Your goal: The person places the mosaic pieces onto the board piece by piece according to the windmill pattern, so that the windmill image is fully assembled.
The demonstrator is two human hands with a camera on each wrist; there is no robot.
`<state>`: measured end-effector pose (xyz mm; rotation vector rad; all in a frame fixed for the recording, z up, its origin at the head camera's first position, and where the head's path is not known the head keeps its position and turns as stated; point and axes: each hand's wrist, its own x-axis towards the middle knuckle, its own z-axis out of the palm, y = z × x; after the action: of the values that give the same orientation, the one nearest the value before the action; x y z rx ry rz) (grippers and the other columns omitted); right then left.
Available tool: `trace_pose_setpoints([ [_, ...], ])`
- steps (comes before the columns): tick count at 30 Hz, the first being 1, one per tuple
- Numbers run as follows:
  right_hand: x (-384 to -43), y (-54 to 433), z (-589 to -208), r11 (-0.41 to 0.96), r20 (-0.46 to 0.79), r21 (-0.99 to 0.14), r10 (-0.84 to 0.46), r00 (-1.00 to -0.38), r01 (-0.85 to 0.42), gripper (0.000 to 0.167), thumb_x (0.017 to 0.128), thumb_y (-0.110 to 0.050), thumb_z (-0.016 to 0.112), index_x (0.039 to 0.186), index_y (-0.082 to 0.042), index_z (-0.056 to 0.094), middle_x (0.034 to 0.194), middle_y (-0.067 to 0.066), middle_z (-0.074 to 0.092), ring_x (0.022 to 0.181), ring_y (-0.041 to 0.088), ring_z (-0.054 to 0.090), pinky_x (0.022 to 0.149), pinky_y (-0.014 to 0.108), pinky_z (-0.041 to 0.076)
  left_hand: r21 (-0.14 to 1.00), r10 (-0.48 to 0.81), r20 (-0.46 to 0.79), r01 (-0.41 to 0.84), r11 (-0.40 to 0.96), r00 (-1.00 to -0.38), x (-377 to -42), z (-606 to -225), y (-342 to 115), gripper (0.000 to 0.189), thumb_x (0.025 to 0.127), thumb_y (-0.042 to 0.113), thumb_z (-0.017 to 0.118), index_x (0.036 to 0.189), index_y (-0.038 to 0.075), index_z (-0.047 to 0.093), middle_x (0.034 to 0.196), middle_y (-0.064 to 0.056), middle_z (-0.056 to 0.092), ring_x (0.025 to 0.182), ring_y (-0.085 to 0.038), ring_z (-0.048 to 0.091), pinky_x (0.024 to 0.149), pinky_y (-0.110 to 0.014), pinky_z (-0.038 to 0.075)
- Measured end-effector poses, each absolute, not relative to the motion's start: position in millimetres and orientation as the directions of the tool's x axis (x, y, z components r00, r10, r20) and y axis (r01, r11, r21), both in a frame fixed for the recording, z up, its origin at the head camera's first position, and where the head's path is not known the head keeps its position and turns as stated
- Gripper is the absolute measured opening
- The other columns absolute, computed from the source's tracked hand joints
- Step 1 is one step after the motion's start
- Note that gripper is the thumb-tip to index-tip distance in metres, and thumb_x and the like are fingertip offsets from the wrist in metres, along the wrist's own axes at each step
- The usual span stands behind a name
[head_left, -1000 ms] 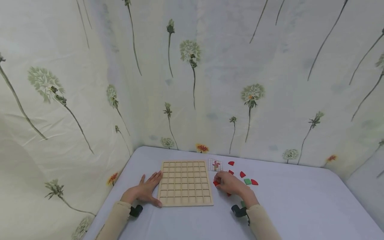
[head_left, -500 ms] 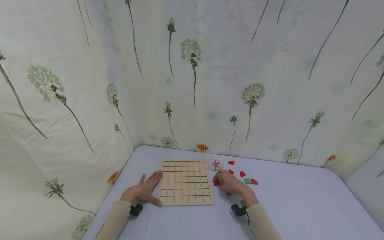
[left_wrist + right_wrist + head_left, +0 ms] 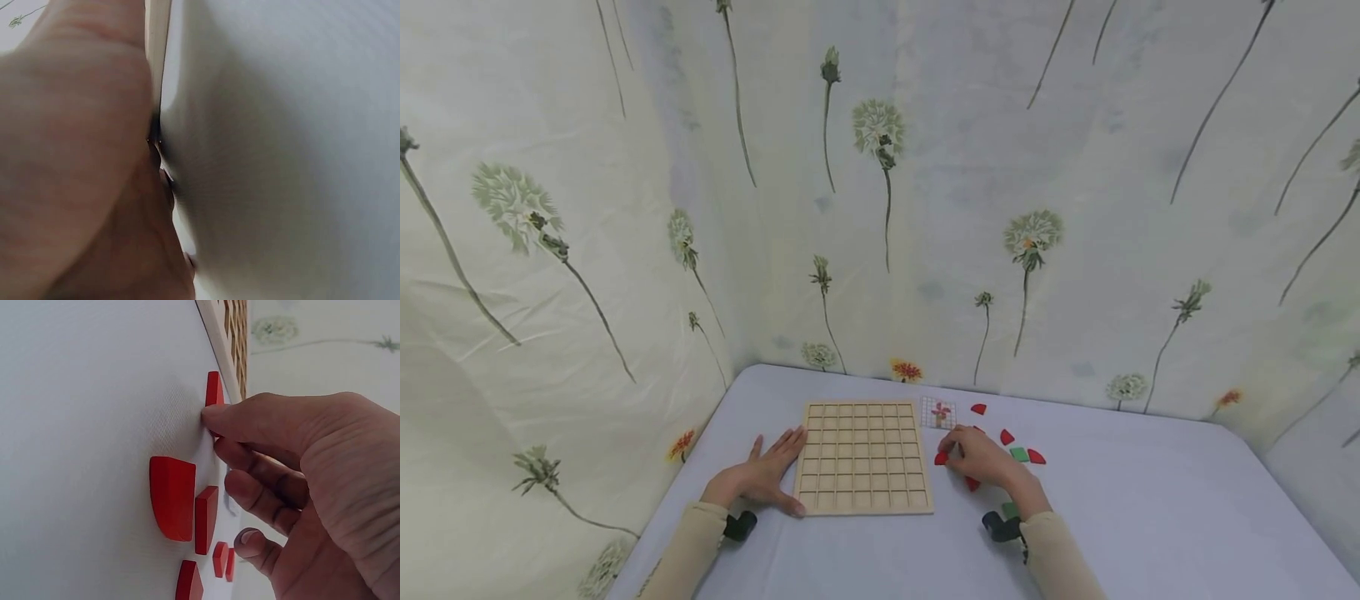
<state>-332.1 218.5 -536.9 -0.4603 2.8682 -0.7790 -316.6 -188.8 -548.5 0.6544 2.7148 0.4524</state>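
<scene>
A square wooden grid board lies on the table. My left hand rests flat with fingers spread, thumb and fingertips against the board's left edge; in the left wrist view the palm hides most of the board's side. Right of the board, my right hand pinches a red quarter-circle tile between thumb and fingers, low at the tabletop. In the right wrist view the thumb covers part of that red tile; the other fingers are curled loosely behind.
More red tiles lie around the right hand, among them one under the wrist and one farther right. Green tiles are beside them. A pattern card lies by the board's upper right corner. A flowered curtain hangs behind.
The right hand has shifted slightly to the right, and more of the red tile at its fingertips shows. The left hand and board stay in place.
</scene>
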Motion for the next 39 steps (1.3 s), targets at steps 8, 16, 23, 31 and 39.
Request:
trace_pose_setpoints([
  [8, -336, 216, -543, 0.815, -0.039, -0.534, -0.291, -0.956, -0.226, 0.018, 0.082, -0.02, 0.075, 0.1, -0.021, 0.07, 0.094, -0.007, 0.063, 0.081, 0.014, 0.052, 0.069, 0.027, 0.049, 0.372, 0.474, -0.234, 0.372, 0.85, -0.849, -315, -551, -188, 0.13, 0.063, 0.064, 0.079, 0.156, 0.012, 0.006, 0.164, -0.005, 0.002, 0.152, -0.026, 0.001, 0.117, -0.062, -0.007],
  [16, -342, 204, -541, 0.795, 0.035, -0.535, -0.319, -0.947, -0.287, 0.018, 0.085, -0.021, 0.071, 0.103, -0.022, 0.069, 0.095, -0.01, 0.062, 0.088, 0.013, 0.053, 0.077, 0.028, 0.05, 0.377, 0.469, -0.236, 0.365, 0.851, -0.851, -313, -548, -188, 0.129, 0.063, 0.062, 0.08, 0.156, 0.011, 0.006, 0.164, -0.005, 0.002, 0.152, -0.026, 0.0, 0.117, -0.061, -0.008],
  [23, -350, 186, -531, 0.768, 0.078, -0.555, -0.335, -0.939, -0.32, 0.02, 0.086, -0.019, 0.072, 0.106, -0.018, 0.069, 0.098, -0.008, 0.064, 0.089, 0.013, 0.053, 0.077, 0.029, 0.049, 0.387, 0.478, -0.236, 0.37, 0.845, -0.846, -314, -547, -188, 0.13, 0.063, 0.064, 0.079, 0.156, 0.01, 0.006, 0.164, -0.007, 0.002, 0.152, -0.027, 0.001, 0.116, -0.063, -0.007],
  [31, -361, 158, -526, 0.751, 0.115, -0.57, -0.329, -0.937, -0.333, 0.017, 0.087, -0.019, 0.071, 0.104, -0.015, 0.071, 0.097, -0.004, 0.065, 0.087, 0.014, 0.054, 0.075, 0.03, 0.048, 0.388, 0.478, -0.238, 0.368, 0.845, -0.846, -315, -545, -189, 0.13, 0.063, 0.065, 0.079, 0.156, 0.01, 0.006, 0.164, -0.007, 0.002, 0.152, -0.028, 0.0, 0.116, -0.063, -0.007],
  [39, -371, 138, -529, 0.741, 0.124, -0.573, -0.342, -0.931, -0.349, 0.017, 0.088, -0.019, 0.071, 0.105, -0.013, 0.072, 0.1, 0.0, 0.066, 0.086, 0.015, 0.055, 0.075, 0.032, 0.05, 0.396, 0.48, -0.242, 0.365, 0.842, -0.843, -314, -543, -188, 0.13, 0.063, 0.062, 0.08, 0.156, 0.01, 0.005, 0.164, -0.006, 0.002, 0.152, -0.025, 0.0, 0.116, -0.063, -0.008],
])
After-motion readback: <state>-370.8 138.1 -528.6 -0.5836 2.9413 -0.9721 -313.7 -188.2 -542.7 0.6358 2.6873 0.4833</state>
